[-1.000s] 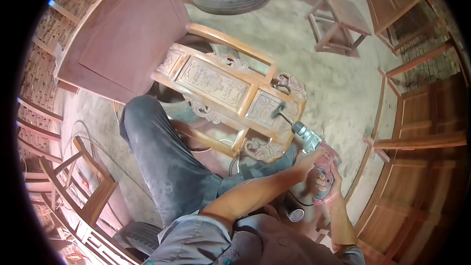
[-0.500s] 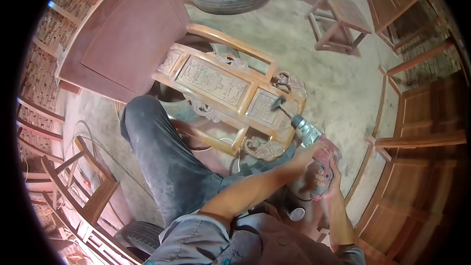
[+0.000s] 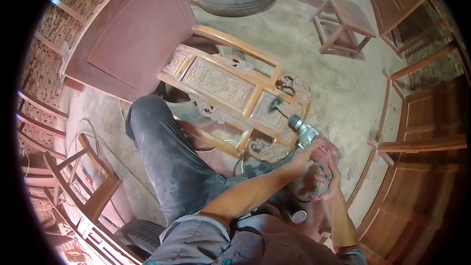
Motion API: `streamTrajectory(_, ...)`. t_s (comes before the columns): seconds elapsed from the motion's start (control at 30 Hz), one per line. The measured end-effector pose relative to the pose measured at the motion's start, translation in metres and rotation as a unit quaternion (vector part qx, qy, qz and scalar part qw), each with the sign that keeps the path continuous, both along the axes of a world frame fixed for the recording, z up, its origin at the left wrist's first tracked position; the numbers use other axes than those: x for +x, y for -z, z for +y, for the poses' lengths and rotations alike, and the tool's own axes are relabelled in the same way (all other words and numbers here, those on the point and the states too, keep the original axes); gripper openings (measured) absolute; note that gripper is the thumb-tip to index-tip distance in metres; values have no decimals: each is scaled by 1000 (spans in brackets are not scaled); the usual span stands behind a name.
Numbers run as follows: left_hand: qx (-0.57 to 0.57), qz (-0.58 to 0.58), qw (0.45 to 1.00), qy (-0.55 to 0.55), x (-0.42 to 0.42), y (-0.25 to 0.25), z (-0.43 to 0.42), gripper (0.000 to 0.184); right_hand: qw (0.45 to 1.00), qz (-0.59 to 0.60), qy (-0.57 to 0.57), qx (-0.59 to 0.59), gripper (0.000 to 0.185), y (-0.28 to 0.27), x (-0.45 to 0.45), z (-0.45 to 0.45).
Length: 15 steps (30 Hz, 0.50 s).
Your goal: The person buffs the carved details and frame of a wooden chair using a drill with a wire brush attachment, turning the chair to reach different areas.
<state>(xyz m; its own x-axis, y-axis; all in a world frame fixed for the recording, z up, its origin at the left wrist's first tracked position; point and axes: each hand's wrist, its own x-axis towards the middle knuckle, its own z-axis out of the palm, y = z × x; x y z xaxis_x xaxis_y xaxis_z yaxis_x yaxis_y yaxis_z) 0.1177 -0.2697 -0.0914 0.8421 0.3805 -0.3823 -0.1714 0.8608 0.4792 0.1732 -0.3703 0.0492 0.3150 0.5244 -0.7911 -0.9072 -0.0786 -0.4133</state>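
Both my hands are closed around a red and silver power drill [image 3: 307,134]. My left hand [image 3: 309,156] grips its body just behind the metal front. My right hand [image 3: 329,174] wraps the rear handle. A dark round brush [image 3: 276,104] sits on the drill's shaft, over the small carved panel [image 3: 265,111] of a wooden chair back; whether it touches the wood I cannot tell. The chair [image 3: 248,100] lies tipped over, its carved back toward me and its broad flat seat [image 3: 140,34] standing up at the left. Scrollwork edges the back on both sides.
A tyre [image 3: 238,0] lies at the back, another [image 3: 140,235] at lower left. A small wooden stool [image 3: 349,17] stands on the concrete floor. Wooden chair frames [image 3: 93,186] crowd the left; panelled furniture [image 3: 427,167] lines the right. A can [image 3: 297,215] stands near my body.
The brush has moved slightly left across the small carved panel, with both hands still on the drill. The whole view has shifted a little.
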Motion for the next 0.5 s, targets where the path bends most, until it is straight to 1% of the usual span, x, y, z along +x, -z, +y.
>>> streamTrajectory(0.07,5,-2,1000,-7,0,8,-2,33,1000,-1,-20,-6,41,-4,0,-1)
streamTrajectory(0.1,-32,10,999,7,-4,3,-2,33,999,0,-30,-10,41,-5,-1,-2)
streamTrajectory(0.17,39,0,999,16,-9,-5,1,34,999,-3,-53,-7,42,3,5,-6)
streamTrajectory(0.2,144,-22,989,10,-16,-12,1,36,998,-6,-62,-6,42,2,8,-9)
streamTrajectory(0.27,212,-66,975,10,-13,-3,-5,45,998,-10,-69,-5,43,2,15,-11)
streamTrajectory(0.3,178,-88,980,18,0,28,-14,51,997,-11,-74,-4,44,1,17,-11)
streamTrajectory(0.37,214,-73,973,43,2,29,-12,61,995,-1,-96,-27,44,-8,27,-11)
streamTrajectory(0.4,280,-36,957,62,-14,-1,-5,63,994,4,-105,-40,44,-14,29,-11)
streamTrajectory(0.43,344,1,935,82,-21,-26,-1,66,992,-17,-115,-53,44,-21,30,-8)
streamTrajectory(0.5,401,6,915,37,-17,-43,3,58,991,-38,-114,-65,44,-21,35,-10)
